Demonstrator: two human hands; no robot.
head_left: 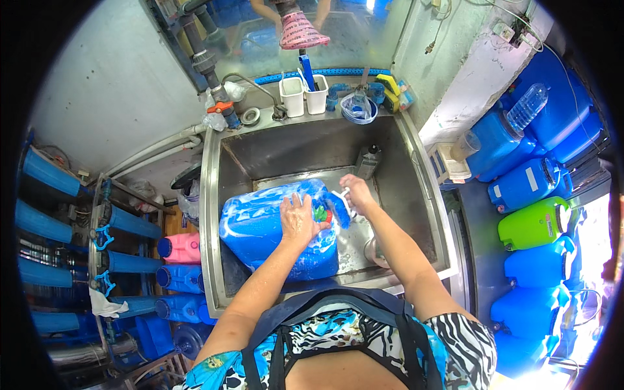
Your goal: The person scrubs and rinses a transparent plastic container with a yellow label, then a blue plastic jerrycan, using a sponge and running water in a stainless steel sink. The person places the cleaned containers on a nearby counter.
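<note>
A big blue plastic water jug (253, 227), streaked with white suds, lies in the steel sink (416, 214). My left hand (299, 220) rests on top of it with the fingers spread and wet. Beside its thumb, a red and green fitting (322, 214) shows on the jug. My right hand (357, 193) is closed around the white handle of a scrub brush (339, 209). The brush's blue bristles are against or close to the jug's right end; contact is hard to tell.
A dark grey bottle (368, 161) stands in the sink's far right corner, and a clear container (376, 252) sits near its front. White holders (292, 96) and a blue-rimmed basin (359, 109) line the back ledge. Several jugs, including a green one (534, 223), stand at right.
</note>
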